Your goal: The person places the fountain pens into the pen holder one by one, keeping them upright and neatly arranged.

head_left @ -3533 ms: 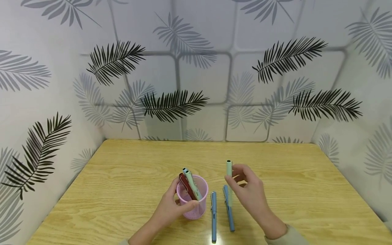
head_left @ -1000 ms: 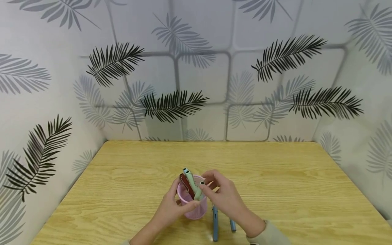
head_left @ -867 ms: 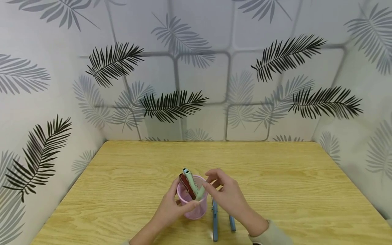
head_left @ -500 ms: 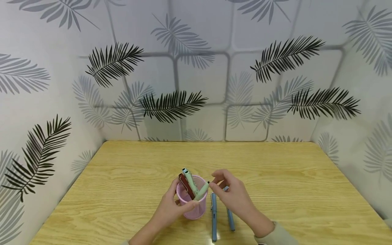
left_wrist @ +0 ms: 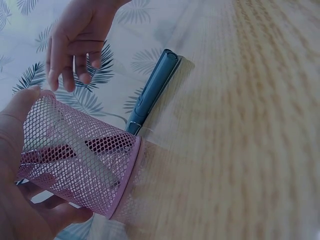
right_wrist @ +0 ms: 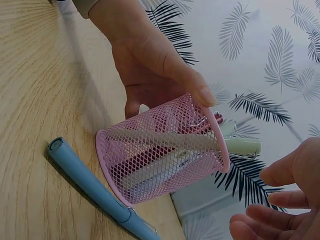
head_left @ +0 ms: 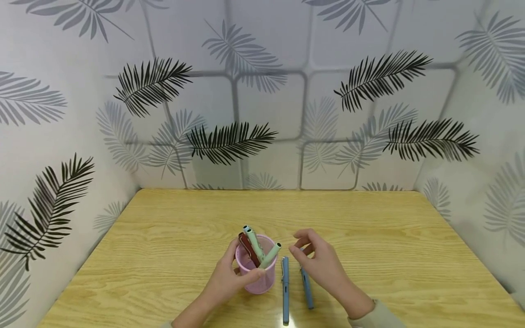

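My left hand (head_left: 227,276) grips a pink mesh pen cup (right_wrist: 165,150) from its left side, thumb at the rim. Several pens stand in the cup: a dark red one (head_left: 249,250), a light green one (head_left: 256,245), a light blue one (head_left: 246,227) behind it, and a second light green pen (head_left: 271,255) leaning toward the right rim. My right hand (head_left: 321,262) hovers right of the cup with loosely bent fingers and holds nothing. Below it on the table lie two blue pens, one nearer the cup (head_left: 285,290) and one partly under the hand (head_left: 306,287).
The wooden table (head_left: 184,218) reaches back to a pale wall (head_left: 270,109) with a leaf pattern. Similar leaf-patterned sides rise at the left and right.
My right hand carried a light green pen from above the blue pens into the cup, let go of it, and drew back to the right. My left hand stayed on the cup.
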`<state>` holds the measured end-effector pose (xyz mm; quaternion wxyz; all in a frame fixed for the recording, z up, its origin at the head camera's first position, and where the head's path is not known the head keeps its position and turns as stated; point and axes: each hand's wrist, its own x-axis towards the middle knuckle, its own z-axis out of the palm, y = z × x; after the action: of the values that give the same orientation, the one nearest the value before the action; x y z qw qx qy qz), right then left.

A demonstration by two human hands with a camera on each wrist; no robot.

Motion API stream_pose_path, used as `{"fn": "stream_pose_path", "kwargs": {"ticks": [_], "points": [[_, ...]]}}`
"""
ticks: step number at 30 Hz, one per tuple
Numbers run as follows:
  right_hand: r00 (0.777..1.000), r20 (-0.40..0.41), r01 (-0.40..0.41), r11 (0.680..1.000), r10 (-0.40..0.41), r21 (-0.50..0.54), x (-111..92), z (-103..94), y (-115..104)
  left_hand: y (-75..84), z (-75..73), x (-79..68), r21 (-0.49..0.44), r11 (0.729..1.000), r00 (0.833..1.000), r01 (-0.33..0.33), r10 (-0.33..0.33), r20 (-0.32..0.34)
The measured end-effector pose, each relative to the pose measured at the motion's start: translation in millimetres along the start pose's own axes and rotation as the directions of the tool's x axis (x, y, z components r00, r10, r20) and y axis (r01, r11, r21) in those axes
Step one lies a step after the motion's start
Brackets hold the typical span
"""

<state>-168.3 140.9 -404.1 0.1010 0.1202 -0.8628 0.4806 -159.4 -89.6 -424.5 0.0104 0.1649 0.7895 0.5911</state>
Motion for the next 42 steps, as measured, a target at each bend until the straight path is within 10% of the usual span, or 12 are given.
{"fn": "stream_pose_path", "kwargs": {"ticks": [42], "points": [[0.947,0.175,-0.187,0.906,0.269,-0.380,3.0,16.0,45.4,3.3,-0.4,-0.7,-0.036,0.999,1.000,-0.002,0.002,0.007]]}}
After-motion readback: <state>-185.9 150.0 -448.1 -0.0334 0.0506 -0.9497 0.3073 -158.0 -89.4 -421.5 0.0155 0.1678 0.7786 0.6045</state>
